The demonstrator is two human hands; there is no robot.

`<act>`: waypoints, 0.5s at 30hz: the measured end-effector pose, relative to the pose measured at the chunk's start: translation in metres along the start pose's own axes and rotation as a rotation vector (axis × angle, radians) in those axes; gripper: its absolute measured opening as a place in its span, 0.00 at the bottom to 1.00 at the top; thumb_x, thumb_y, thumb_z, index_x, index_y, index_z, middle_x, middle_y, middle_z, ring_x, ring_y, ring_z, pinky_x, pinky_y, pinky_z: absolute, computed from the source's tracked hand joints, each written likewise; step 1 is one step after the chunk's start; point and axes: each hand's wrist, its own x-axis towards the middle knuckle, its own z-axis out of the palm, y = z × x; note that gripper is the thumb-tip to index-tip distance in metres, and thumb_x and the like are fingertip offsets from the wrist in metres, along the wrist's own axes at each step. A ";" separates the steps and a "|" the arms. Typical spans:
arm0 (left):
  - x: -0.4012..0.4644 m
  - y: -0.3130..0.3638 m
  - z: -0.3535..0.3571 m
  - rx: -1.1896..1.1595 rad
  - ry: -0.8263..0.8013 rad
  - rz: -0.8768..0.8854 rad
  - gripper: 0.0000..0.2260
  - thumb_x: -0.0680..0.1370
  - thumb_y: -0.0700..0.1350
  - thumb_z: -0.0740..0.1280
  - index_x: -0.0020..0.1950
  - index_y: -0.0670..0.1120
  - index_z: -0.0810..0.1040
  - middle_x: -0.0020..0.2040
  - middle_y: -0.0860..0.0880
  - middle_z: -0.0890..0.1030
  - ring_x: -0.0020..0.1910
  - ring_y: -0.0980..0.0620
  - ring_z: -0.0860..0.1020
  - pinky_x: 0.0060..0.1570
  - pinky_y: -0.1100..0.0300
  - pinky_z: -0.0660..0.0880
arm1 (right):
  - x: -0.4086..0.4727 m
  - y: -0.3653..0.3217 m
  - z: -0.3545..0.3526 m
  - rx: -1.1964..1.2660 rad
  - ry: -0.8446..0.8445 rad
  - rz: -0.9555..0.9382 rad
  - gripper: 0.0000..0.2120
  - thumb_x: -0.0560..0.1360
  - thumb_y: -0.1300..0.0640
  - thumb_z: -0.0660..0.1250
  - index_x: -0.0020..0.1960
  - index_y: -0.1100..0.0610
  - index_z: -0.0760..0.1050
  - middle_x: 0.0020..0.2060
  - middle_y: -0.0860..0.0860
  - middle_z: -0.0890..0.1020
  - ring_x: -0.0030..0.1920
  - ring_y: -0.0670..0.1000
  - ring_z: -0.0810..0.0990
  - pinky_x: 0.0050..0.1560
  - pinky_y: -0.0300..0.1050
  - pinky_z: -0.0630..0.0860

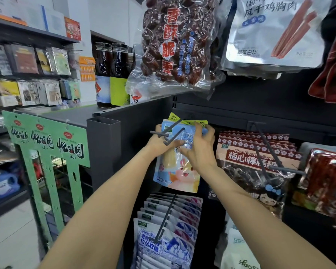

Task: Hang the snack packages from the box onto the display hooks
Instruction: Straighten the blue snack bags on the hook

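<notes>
Dark shelving carries full hooks (264,144) all round; both hands, left hand (159,141) and right hand (199,147), grip a blue snack package (176,171).

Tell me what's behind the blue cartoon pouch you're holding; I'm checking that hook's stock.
Behind the blue pouch, yellow-green package tops stick up. How many there are, and their fronts, is hidden by the pouch and both hands.
</notes>
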 end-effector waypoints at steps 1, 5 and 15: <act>0.001 0.002 -0.002 0.043 0.009 -0.007 0.41 0.65 0.57 0.77 0.70 0.45 0.60 0.63 0.50 0.71 0.60 0.52 0.71 0.59 0.56 0.72 | -0.001 0.001 -0.001 0.010 -0.013 0.001 0.43 0.69 0.52 0.75 0.75 0.58 0.54 0.70 0.63 0.52 0.70 0.64 0.58 0.68 0.51 0.63; 0.002 0.012 -0.011 0.220 -0.146 -0.096 0.42 0.67 0.63 0.73 0.73 0.49 0.59 0.70 0.49 0.67 0.69 0.45 0.67 0.68 0.49 0.65 | -0.004 0.000 -0.004 0.019 -0.034 0.091 0.49 0.68 0.51 0.75 0.77 0.56 0.46 0.69 0.65 0.54 0.65 0.65 0.68 0.63 0.49 0.69; 0.012 0.009 -0.006 0.087 0.043 -0.025 0.36 0.67 0.57 0.75 0.67 0.45 0.63 0.58 0.50 0.71 0.57 0.51 0.73 0.49 0.58 0.72 | -0.005 0.007 -0.006 0.256 -0.079 0.178 0.50 0.69 0.54 0.75 0.77 0.54 0.42 0.66 0.62 0.67 0.63 0.61 0.72 0.59 0.49 0.70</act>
